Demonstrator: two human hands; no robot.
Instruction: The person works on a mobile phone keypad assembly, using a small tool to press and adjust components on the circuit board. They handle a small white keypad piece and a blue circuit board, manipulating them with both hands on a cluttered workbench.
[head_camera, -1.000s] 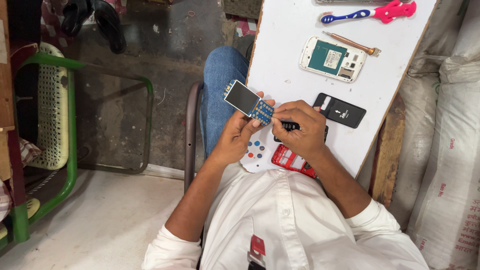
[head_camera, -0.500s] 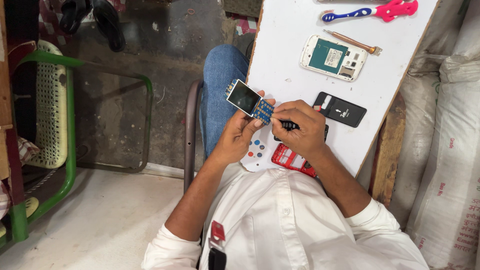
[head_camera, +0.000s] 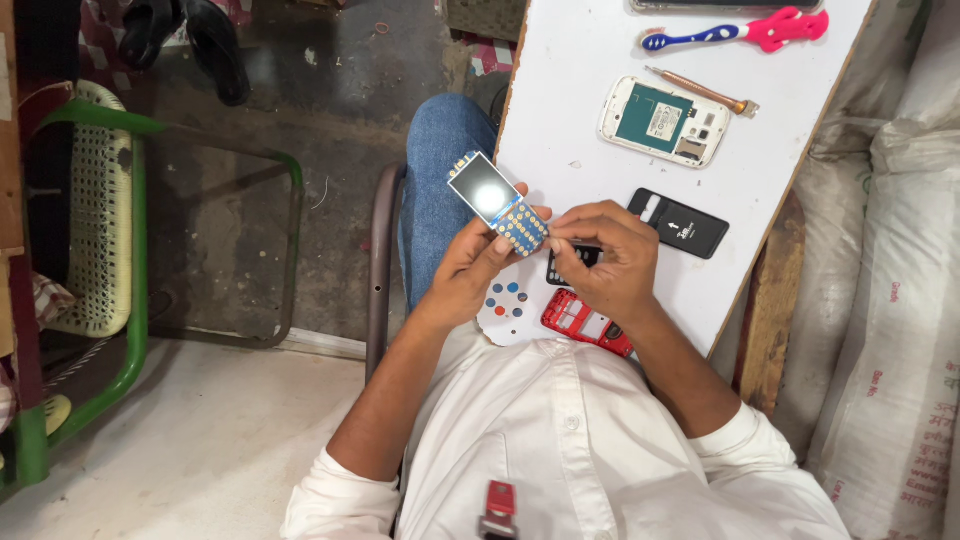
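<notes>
My left hand (head_camera: 470, 268) holds a small phone circuit board (head_camera: 497, 202) with a pale screen and a blue keypad area, tilted over the table's near edge. My right hand (head_camera: 612, 262) pinches a small dark tool (head_camera: 578, 245) whose tip meets the board's keypad end. Under my hands lie a black keypad piece (head_camera: 562, 270), a red phone frame (head_camera: 585, 322) and a white piece with coloured dots (head_camera: 506, 298).
On the white table (head_camera: 580, 60) lie a black cover (head_camera: 680, 222), an opened white phone (head_camera: 664, 120), a copper-coloured screwdriver (head_camera: 700, 92) and a pink-and-blue toothbrush (head_camera: 740, 28). White sacks (head_camera: 890, 300) stand at the right. A green chair (head_camera: 100, 220) stands at the left.
Both hands stay almost where they were, still on the board. A small red item hanging at my chest swung left and then back.
</notes>
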